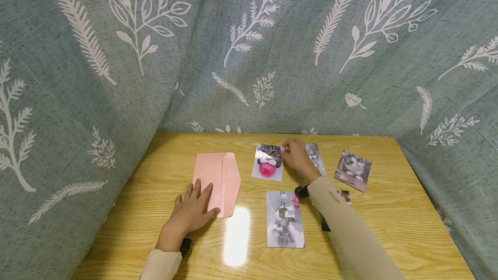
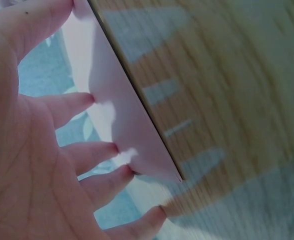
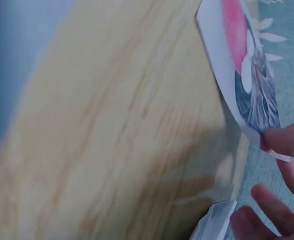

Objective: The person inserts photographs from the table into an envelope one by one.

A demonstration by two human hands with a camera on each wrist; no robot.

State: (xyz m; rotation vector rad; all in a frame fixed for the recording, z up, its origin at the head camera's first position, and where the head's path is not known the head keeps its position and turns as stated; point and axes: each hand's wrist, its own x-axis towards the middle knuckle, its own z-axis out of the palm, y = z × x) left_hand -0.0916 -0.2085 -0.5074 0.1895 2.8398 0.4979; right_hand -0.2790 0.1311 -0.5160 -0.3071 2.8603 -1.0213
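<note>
A pink envelope lies on the left of the table, its pointed flap spread out to the right. My left hand rests on its lower edge with fingers spread; the left wrist view shows the fingertips touching the envelope. At the upper middle, my right hand pinches the upper right corner of a photo of a tabby cat with a pink ball. In the right wrist view the thumb is on top of that corner, and the photo is tilted off the wood.
A greyish photo lies partly behind the right hand. A cat photo is farther right. Nearer me lies a photo with a cat and pink flowers. My right sleeve partly covers a dark picture. A patterned curtain surrounds the table.
</note>
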